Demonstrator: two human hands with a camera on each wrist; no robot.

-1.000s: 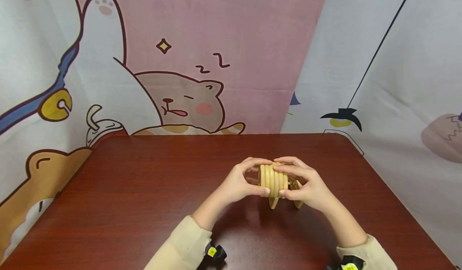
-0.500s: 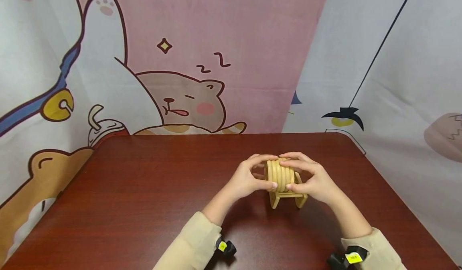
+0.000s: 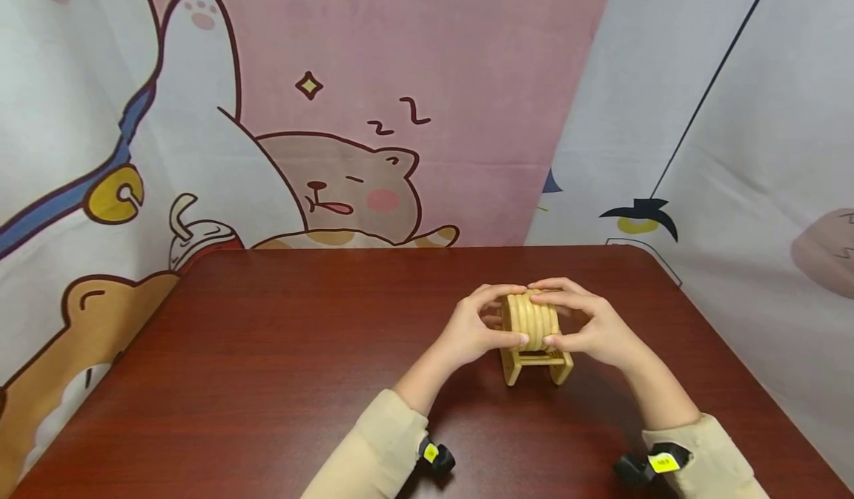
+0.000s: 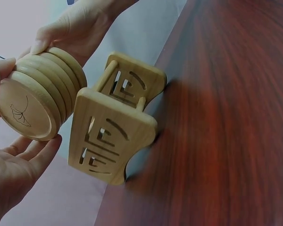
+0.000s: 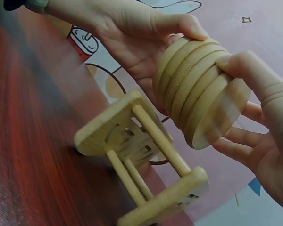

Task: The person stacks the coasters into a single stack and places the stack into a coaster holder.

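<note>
A stack of several round wooden coasters lies on its side between my two hands, just over a wooden coaster holder. My left hand grips the stack from the left, thumb on the near side and fingers over the far side. From the other end, my right hand grips it the same way. In the left wrist view the outermost coaster has a leaf drawing on its face. The holder stands on the table, its cut-out side panels joined by rods.
The dark red-brown table stretches around the holder, mostly to the left. Behind it hangs a printed cloth with cartoon animals. Each sleeve has a black wrist camera strapped to it.
Both hands have carried the coaster stack to the right, from left of the holder to right over it. More of the holder's front rods show now.
</note>
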